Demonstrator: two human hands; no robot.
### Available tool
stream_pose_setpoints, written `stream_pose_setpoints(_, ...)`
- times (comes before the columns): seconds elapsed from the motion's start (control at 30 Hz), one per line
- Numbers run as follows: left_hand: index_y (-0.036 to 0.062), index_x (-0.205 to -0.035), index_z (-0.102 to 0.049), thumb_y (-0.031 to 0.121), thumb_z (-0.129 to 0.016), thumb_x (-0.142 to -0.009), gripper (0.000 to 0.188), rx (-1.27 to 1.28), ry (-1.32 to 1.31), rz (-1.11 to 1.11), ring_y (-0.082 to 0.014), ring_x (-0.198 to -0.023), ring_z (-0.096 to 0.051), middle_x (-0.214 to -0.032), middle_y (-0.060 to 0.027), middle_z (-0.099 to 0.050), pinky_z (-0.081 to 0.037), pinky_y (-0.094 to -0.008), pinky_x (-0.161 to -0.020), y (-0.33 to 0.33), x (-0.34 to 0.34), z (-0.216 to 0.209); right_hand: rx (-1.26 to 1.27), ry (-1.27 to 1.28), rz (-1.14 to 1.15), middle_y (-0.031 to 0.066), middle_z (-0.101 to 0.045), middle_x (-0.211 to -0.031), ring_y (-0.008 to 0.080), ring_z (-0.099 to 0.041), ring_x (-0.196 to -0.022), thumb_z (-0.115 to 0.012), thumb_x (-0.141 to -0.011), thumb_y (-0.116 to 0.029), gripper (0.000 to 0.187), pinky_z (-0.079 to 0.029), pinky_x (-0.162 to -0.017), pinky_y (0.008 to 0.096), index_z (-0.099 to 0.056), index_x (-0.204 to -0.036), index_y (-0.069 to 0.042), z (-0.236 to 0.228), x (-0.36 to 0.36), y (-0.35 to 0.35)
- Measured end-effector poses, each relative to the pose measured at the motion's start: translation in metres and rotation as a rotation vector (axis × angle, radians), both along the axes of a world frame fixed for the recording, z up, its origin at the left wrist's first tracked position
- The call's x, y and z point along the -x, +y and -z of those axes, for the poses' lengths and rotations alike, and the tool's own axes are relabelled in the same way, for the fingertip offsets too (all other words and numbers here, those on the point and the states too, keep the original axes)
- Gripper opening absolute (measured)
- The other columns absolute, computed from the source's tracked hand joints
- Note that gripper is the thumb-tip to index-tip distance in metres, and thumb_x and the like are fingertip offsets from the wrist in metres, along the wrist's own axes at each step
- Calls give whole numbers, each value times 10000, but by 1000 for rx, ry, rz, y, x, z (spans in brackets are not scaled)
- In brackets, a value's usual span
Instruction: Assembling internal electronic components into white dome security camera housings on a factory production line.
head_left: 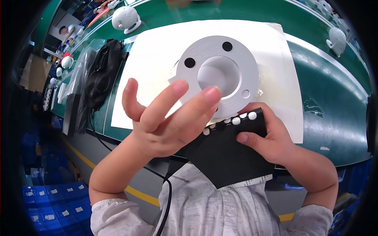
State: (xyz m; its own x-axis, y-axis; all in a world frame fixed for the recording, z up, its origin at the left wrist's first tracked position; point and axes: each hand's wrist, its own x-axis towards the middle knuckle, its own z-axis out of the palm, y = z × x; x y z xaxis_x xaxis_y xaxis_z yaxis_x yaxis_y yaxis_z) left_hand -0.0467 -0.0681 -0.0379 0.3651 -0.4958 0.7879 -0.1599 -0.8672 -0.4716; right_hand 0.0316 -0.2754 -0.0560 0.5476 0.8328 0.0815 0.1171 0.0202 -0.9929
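Note:
A white round plastic base (248, 70) with a wide central opening lies on a white sheet (145, 59) in front of me. Black round pads (227, 46) sit in its ring, and one round recess on the right side shows bare white. My left hand (169, 122) is raised over the base's left part, fingers spread, with nothing visible in them; it hides part of the ring. Close to the base's near edge, my right hand (273, 139) grips a black sheet (228, 157) between thumb and fingers. Along its bent top edge run several white and black dots.
On the far side stand white rounded devices on stands (125, 19), with another (337, 40) at right. A black bag (103, 74) and clear plastic lie left. A black cable (170, 196) hangs before me. Blue bins (59, 200) stand lower left; a person (71, 32) is far left.

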Motion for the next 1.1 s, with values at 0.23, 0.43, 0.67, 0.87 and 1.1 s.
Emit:
stream_pose_setpoints(0.23,134,-849,-650,255,-585,-742,175,251,483,-68,-280,-1142,-340,-1200,-114,-445,-172,-428,-996,-25,30,-14,62,133,16,57,-584,-851,102,-550,-799,-641,-765,-196,317,-437,-690,246,-478,-978,-27,3,3,-1)
stream_pose_setpoints(0.43,142,-721,-632,191,-649,-654,85,296,486,26,-267,-1158,-318,-1179,-73,-467,-154,-428,-1002,-24,27,-9,48,129,5,59,-587,-857,97,-549,-794,-634,-767,-182,300,-438,-684,245,-480,-968,-21,-1,4,-1)
stream_pose_setpoints(0.67,123,-678,-608,90,-674,-603,105,431,541,76,-316,-1062,-412,-1099,-109,-519,-257,-402,-925,-37,-2,-45,102,178,28,19,-539,-877,78,-495,-810,-638,-761,-144,305,-400,-721,233,-453,-980,-43,-5,1,2)
stream_pose_setpoints(0.87,71,-711,-604,14,-652,-584,147,413,626,9,-312,-1052,-423,-1102,-121,-513,-280,-380,-892,-46,-20,-51,28,120,38,20,-539,-874,73,-495,-809,-637,-754,-128,313,-400,-714,232,-454,-995,-47,-4,1,2)
stream_pose_setpoints(1.1,147,-725,-598,130,-627,-647,85,1,472,-58,-242,-1049,-446,-1094,-29,-535,-192,-448,-978,-43,-22,-53,49,113,28,13,-540,-855,69,-488,-798,-630,-763,-121,299,-396,-707,227,-458,-996,-49,-5,-3,-1)
